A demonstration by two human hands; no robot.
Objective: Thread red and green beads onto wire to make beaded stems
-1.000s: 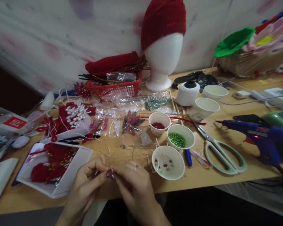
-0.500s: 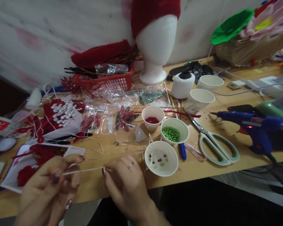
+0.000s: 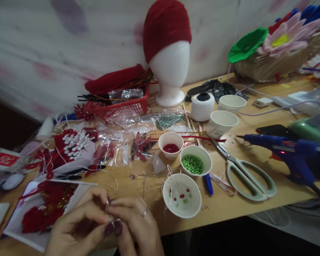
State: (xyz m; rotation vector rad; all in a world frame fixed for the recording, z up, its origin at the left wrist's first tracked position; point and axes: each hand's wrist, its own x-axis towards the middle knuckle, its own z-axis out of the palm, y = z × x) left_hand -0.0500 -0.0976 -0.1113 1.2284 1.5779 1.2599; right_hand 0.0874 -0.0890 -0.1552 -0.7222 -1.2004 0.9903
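Note:
My left hand [image 3: 82, 225] and my right hand [image 3: 137, 224] meet fingertip to fingertip at the table's front edge. Both are closed in a pinch; what lies between the fingertips is too small to make out. Right of them stands a paper cup [image 3: 182, 209] with white threads carrying red and green beads. Behind it are a cup of green beads [image 3: 192, 164] and a cup of red beads [image 3: 171, 148]. A white box [image 3: 40, 241] holding red flowers lies left of my left hand.
Scissors [image 3: 244, 170] and a blue glue gun [image 3: 290, 147] lie at the right. Behind the cups are a white thread spool [image 3: 202, 108], two more paper cups, a red basket [image 3: 128, 108] and a foam head [image 3: 170, 67] in a red cap. Clear bags lie mid-table.
My hands have come together; the white thread stretched between them before is no longer visible. The view has shifted, showing more of the foam head.

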